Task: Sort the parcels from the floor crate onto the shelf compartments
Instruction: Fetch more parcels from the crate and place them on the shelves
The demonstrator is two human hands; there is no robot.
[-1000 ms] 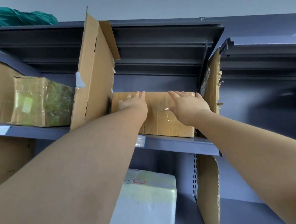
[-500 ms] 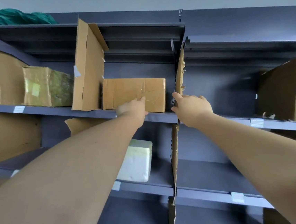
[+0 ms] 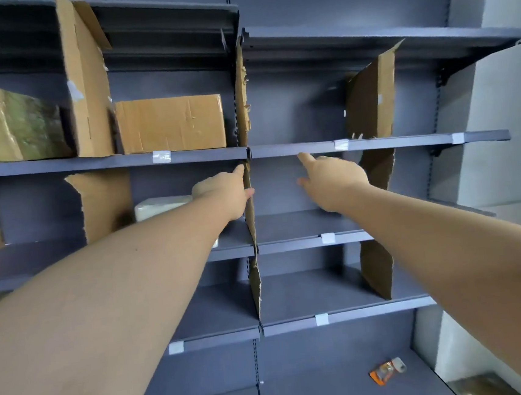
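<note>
Since the left hand (image 3: 224, 190) and right hand (image 3: 332, 178) have drawn back, open and empty, the brown parcel (image 3: 171, 123) sits placed on the shelf (image 3: 106, 162); another pickup likely follows.

Shelf (image 3: 201, 154) (grey) with parcels (image 3: 171, 124)

The shelf unit (image 3: 292, 111) is slate blue-grey all over, its front edges dotted with small white labels (image 3: 161, 157). The dividers (image 3: 90, 111) are plain brown cardboard (one carries a scrap of whitish tape (image 3: 74, 89)). The middle parcel (image 3: 171, 124) is tan; the left parcel (image 3: 7, 126) is tan with a mottled green side and a pale patch. The lower parcel (image 3: 161, 206) is white. A small packet (image 3: 386, 371) is orange and grey; the wall (image 3: 518, 108) pale grey
</note>
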